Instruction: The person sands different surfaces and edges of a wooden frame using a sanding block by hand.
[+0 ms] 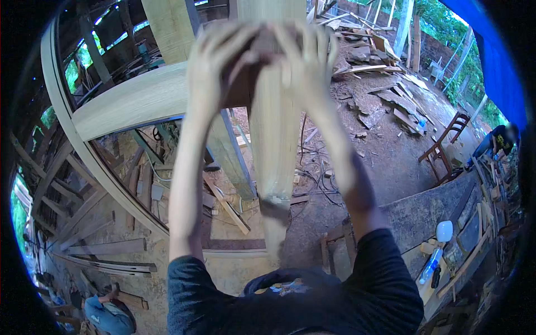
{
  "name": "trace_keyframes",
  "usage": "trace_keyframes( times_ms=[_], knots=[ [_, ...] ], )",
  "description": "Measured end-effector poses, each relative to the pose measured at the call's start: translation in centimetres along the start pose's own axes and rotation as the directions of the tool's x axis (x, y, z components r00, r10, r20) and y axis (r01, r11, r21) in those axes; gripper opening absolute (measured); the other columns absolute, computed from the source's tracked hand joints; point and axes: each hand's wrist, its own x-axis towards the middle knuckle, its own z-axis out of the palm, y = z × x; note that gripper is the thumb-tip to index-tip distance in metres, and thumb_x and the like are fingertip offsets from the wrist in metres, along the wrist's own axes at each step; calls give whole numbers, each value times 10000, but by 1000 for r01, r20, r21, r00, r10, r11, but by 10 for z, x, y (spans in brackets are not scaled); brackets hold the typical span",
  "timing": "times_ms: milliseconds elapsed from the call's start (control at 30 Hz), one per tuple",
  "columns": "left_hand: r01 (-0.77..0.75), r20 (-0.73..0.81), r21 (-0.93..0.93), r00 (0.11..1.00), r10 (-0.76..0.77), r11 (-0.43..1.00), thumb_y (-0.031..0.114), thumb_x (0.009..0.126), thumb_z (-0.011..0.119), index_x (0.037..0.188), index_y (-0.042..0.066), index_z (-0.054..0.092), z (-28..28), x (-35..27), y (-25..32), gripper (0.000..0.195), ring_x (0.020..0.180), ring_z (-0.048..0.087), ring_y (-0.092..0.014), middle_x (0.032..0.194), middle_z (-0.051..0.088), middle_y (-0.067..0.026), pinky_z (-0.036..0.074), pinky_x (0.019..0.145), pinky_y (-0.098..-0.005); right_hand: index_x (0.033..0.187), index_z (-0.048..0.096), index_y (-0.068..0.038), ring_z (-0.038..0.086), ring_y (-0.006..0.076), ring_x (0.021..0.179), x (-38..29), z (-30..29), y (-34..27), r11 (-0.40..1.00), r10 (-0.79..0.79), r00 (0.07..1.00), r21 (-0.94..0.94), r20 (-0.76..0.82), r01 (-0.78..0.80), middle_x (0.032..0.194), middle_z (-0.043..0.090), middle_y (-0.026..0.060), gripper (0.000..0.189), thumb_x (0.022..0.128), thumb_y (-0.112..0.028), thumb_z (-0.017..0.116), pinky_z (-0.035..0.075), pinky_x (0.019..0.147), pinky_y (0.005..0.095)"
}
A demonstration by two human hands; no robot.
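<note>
Both arms reach out ahead of me along a pale wooden plank (274,138) of a large frame. My left hand (215,56) and my right hand (307,58) are blurred, with bent fingers around the two sides of a dark reddish-brown object (268,39), which lies over the plank's far part. The blur and my fingers hide its shape, so I cannot tell whether it is a tool or a block. A wide pale crosspiece (138,98) runs left from the plank to a long side rail (56,90) that looks curved.
Cables (322,178) and wood scraps (364,100) lie on the ground at the right. Further right are a brown wooden chair (444,144), a seated person (496,144) and a bench with a clear bottle (431,266). Another person (106,314) crouches at the lower left, near boards.
</note>
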Motion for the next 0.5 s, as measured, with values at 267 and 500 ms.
trace_keyframes(
  times_ms=[267, 500],
  knots=[
    [344, 403, -14, 861, -310, 939, 282, 750, 525, 1085, 235, 568, 2, -225, 122, 342, 1069, 479, -191, 1112, 548, 23, 266, 968, -473, 970, 627, -208, 440, 221, 1017, -249, -39, -71, 991, 120, 980, 47, 158, -129, 1059, 504, 40, 233, 768, -258, 522, 242, 959, 447],
    [-59, -146, -119, 988, 41, 991, 24, 667, 602, 1043, 96, 576, 5, 71, -24, 383, 1054, 445, -338, 1067, 546, -121, 356, 884, -419, 1143, 495, -116, 389, 322, 1012, 70, 10, 28, 997, -46, 974, 52, -223, 59, 1049, 459, 133, 457, 688, -145, 526, 265, 900, 440]
  ],
)
